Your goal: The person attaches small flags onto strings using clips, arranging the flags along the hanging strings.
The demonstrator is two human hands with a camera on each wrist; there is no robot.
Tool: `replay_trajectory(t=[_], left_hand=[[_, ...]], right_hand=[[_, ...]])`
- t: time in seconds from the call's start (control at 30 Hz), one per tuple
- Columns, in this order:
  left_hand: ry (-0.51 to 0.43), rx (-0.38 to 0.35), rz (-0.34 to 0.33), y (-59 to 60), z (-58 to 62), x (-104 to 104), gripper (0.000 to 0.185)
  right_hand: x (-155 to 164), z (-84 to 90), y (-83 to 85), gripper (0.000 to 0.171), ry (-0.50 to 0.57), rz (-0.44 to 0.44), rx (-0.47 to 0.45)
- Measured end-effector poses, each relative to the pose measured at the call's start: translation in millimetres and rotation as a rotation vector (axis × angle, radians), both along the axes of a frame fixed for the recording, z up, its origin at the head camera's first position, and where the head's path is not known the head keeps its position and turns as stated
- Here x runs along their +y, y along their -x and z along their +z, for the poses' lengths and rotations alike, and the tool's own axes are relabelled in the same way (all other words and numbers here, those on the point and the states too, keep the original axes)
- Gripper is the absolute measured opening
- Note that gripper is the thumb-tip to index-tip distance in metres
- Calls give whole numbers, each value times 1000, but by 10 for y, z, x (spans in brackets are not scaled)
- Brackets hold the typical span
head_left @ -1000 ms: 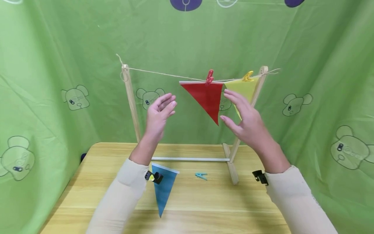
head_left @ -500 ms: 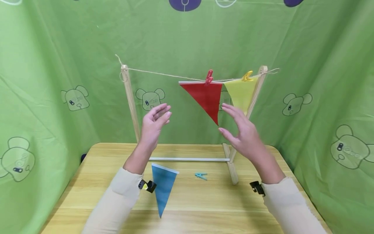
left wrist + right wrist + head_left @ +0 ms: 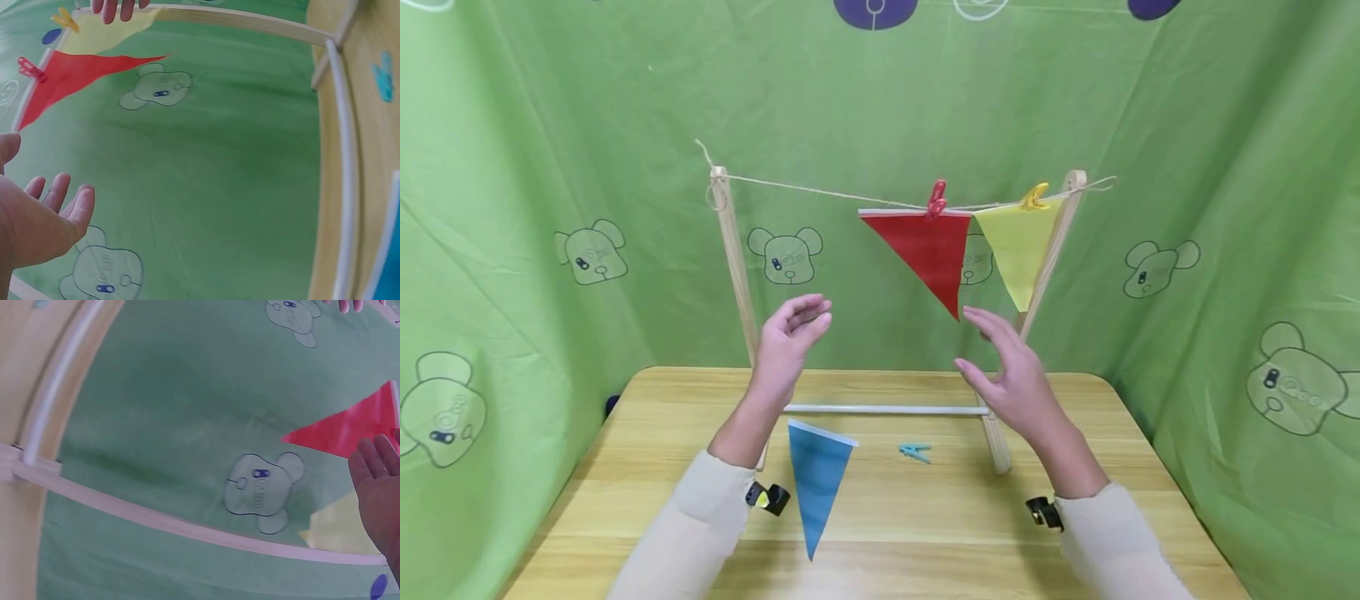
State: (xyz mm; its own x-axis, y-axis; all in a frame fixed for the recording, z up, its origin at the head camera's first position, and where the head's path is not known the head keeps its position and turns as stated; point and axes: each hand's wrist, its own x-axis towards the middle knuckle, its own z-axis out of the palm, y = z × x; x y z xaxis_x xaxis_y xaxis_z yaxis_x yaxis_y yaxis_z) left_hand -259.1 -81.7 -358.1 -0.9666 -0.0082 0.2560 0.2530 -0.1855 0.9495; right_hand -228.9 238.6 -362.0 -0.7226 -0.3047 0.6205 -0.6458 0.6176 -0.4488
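Note:
In the head view both hands hover in the air above the table, holding nothing. My left hand (image 3: 787, 346), fingers loosely bent, is before the stand's left post. Below the red pennant (image 3: 928, 250) is my right hand (image 3: 1011, 375), its thumb apart from the fingers. A red clothespin (image 3: 936, 200) fixes that pennant to the string (image 3: 820, 190). Beside it hangs a yellow pennant (image 3: 1021, 246) under a yellow clothespin (image 3: 1035, 196). On the table lie a blue pennant (image 3: 818, 483), white edge toward the stand, and a light-blue clothespin (image 3: 915, 452).
Two wooden posts hold the string, the left post (image 3: 735, 258) and the right post (image 3: 1054, 242). A white rod (image 3: 887, 409) joins them low down, near the back of the wooden table (image 3: 910, 533). Green printed cloth (image 3: 880, 100) surrounds the table.
Both hands have moved down and nearer the person, away from the string, still holding nothing. More of the yellow pennant shows now. The pennants and clothespins have stayed where they were.

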Motion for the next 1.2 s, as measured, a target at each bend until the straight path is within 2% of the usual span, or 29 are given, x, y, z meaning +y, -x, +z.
replay_trajectory(t=[0.17, 0.4, 0.6, 0.83, 1.2], left_hand=[[64, -28, 12, -20, -157, -28, 46], [78, -79, 20, -67, -307, -77, 46], [79, -101, 32, -87, -417, -133, 46], [122, -133, 39, -113, -594, -189, 47], [207, -182, 78, -135, -853, -233, 46]], right_hand=[[-16, -195, -2, 66, -1, -13, -25], [-54, -419, -1, 64, 0, -14, -47], [-74, -559, 4, 62, -3, -4, -83], [-65, -744, 9, 64, -33, -20, -182], [-63, -991, 60, 64, -82, -12, -226]])
